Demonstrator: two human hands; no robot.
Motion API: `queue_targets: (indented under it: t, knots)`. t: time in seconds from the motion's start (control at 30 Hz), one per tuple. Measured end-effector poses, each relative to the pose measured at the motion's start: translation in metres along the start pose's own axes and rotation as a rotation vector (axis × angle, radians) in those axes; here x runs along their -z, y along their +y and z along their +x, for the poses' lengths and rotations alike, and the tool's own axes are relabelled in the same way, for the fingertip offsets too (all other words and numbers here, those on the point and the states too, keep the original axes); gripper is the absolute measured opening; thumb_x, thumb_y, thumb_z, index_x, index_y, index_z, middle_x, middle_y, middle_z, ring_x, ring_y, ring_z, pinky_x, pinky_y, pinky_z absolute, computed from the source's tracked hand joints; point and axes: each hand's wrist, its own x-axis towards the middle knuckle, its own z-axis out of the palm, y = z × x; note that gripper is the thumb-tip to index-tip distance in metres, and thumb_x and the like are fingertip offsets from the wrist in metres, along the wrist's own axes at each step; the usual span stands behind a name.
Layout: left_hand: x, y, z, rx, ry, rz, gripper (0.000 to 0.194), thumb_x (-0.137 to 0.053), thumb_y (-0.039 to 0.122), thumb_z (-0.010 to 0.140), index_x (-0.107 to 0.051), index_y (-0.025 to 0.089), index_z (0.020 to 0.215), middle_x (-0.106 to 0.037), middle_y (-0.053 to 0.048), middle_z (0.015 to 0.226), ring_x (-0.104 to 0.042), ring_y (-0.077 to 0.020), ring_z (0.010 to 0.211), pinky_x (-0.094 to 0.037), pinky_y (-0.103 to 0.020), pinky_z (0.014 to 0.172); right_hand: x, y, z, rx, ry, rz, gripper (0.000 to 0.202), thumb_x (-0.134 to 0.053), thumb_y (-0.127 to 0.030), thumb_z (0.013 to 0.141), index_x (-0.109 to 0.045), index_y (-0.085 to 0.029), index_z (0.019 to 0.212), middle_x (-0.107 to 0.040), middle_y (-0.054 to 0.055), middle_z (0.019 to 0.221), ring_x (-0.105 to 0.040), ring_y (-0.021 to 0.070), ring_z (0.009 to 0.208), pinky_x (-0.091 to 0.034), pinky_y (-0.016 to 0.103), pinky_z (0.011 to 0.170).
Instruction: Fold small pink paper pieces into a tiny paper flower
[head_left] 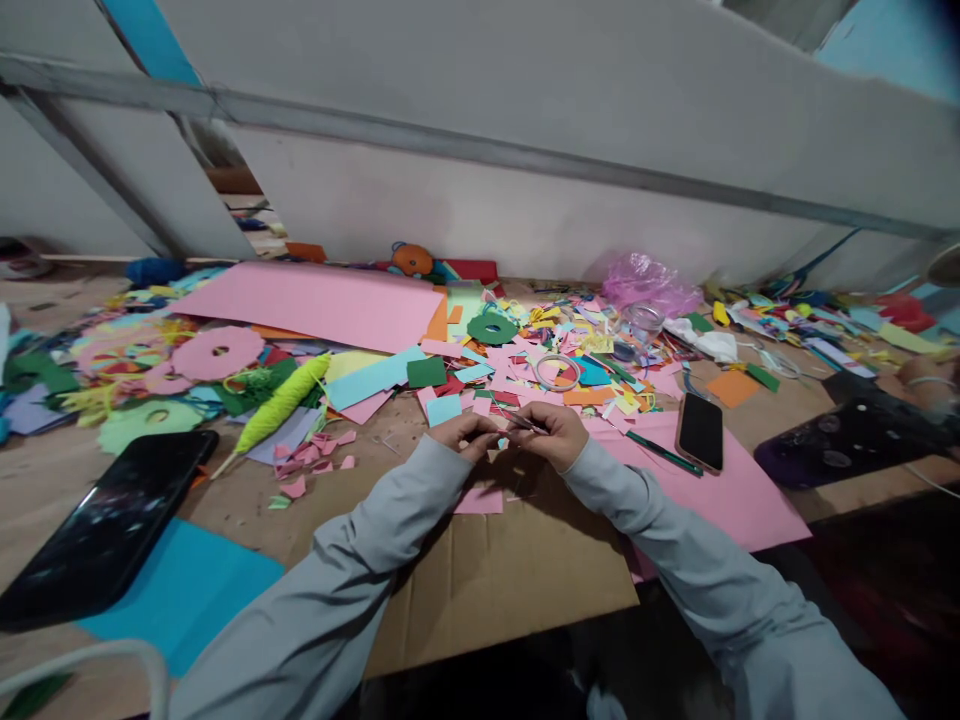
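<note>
My left hand [466,436] and my right hand [553,434] meet at the fingertips above a sheet of brown cardboard [502,580]. Both are closed in a pinch. A thin, shiny sliver shows at the right fingers, too small to name, and what the left fingers pinch is hidden. Below the hands lies a piece of pink paper [480,500]. Just beyond them spreads a heap of cut paper scraps [517,370] in many colours. To the right, a dark green pen-like stick [664,452] rests on a large pink sheet [750,510].
A phone [700,432] lies right, a larger black phone [105,525] left over blue paper [217,580]. Nearby are a yellow-green yarn spindle [285,402], pink rings [217,352] and a clear tape roll [557,372]. A dark bottle [840,440] lies right. A white panel [525,210] closes the back.
</note>
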Motion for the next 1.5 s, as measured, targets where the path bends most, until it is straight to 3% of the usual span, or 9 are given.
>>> queue_targets:
  t: [0.13, 0.3, 0.5, 0.73, 0.97, 1.1, 1.27, 1.5]
  knots:
    - [-0.005, -0.008, 0.002, -0.047, 0.056, 0.049, 0.018, -0.061, 0.035, 0.074, -0.065, 0.018, 0.078, -0.066, -0.002, 0.07, -0.057, -0.0128, 0.065, -0.047, -0.023, 0.061, 0.001, 0.002, -0.001, 0.036, 0.012, -0.051, 0.013, -0.063, -0.029, 0.074, -0.063, -0.017, 0.077, -0.062, 0.0, 0.066, -0.053, 0.0116, 0.06, -0.041, 0.022, 0.054]
    - [-0.005, -0.013, 0.004, -0.086, 0.033, 0.064, 0.013, -0.061, 0.029, 0.075, -0.066, 0.018, 0.078, -0.066, -0.002, 0.072, -0.057, -0.0139, 0.068, -0.047, -0.025, 0.065, 0.001, 0.003, -0.002, 0.096, 0.005, -0.124, 0.011, -0.06, -0.027, 0.074, -0.061, -0.017, 0.078, -0.061, 0.0, 0.066, -0.051, 0.0115, 0.058, -0.038, 0.022, 0.053]
    - [-0.009, -0.015, 0.001, 0.003, 0.002, -0.012, 0.018, -0.057, 0.033, 0.077, -0.065, 0.017, 0.08, -0.065, -0.001, 0.07, -0.058, -0.0133, 0.065, -0.047, -0.025, 0.063, -0.001, 0.009, -0.002, 0.161, 0.034, -0.218, 0.01, -0.059, -0.027, 0.074, -0.059, -0.018, 0.076, -0.055, -0.002, 0.062, -0.045, 0.0098, 0.055, -0.034, 0.021, 0.052]
    - [-0.013, -0.017, 0.002, -0.061, 0.07, 0.046, 0.013, -0.059, 0.029, 0.073, -0.063, 0.018, 0.079, -0.066, -0.003, 0.079, -0.058, -0.0154, 0.074, -0.047, -0.027, 0.07, -0.003, 0.009, -0.002, 0.122, 0.004, -0.185, 0.011, -0.058, -0.029, 0.075, -0.057, -0.017, 0.074, -0.053, -0.003, 0.061, -0.043, 0.01, 0.055, -0.033, 0.021, 0.052]
    - [-0.011, -0.014, -0.001, 0.01, 0.067, 0.055, 0.012, -0.056, 0.024, 0.069, -0.062, 0.02, 0.079, -0.062, 0.001, 0.069, -0.056, -0.0152, 0.068, -0.045, -0.026, 0.065, -0.004, 0.005, -0.007, 0.196, 0.041, -0.414, 0.012, -0.055, -0.016, 0.068, -0.059, -0.017, 0.078, -0.057, -0.001, 0.065, -0.046, 0.0112, 0.057, -0.034, 0.022, 0.055]
    - [-0.012, -0.003, -0.002, 0.049, 0.064, -0.048, 0.012, -0.057, 0.031, 0.074, -0.058, 0.019, 0.076, -0.059, 0.002, 0.064, -0.054, -0.0119, 0.059, -0.044, -0.024, 0.061, -0.004, 0.006, -0.005, 0.138, 0.048, -0.24, 0.008, -0.058, -0.022, 0.072, -0.06, -0.017, 0.078, -0.058, -0.001, 0.064, -0.048, 0.0111, 0.057, -0.036, 0.022, 0.055]
    - [-0.013, 0.005, -0.002, 0.114, 0.019, -0.199, 0.027, -0.057, 0.044, 0.077, -0.051, 0.018, 0.072, -0.052, 0.005, 0.056, -0.045, -0.0083, 0.049, -0.037, -0.022, 0.051, -0.005, 0.005, 0.0, -0.053, -0.007, 0.083, 0.021, -0.062, -0.038, 0.074, -0.062, -0.017, 0.076, -0.062, 0.001, 0.067, -0.055, 0.0132, 0.062, -0.043, 0.024, 0.059]
    - [-0.014, 0.002, -0.002, 0.091, 0.011, -0.083, 0.031, -0.06, 0.049, 0.072, -0.054, 0.018, 0.075, -0.052, 0.004, 0.059, -0.047, -0.0106, 0.056, -0.038, -0.023, 0.054, -0.004, 0.005, -0.001, -0.029, -0.022, 0.105, 0.024, -0.064, -0.039, 0.074, -0.06, -0.016, 0.073, -0.056, -0.002, 0.061, -0.048, 0.0105, 0.058, -0.038, 0.022, 0.056]
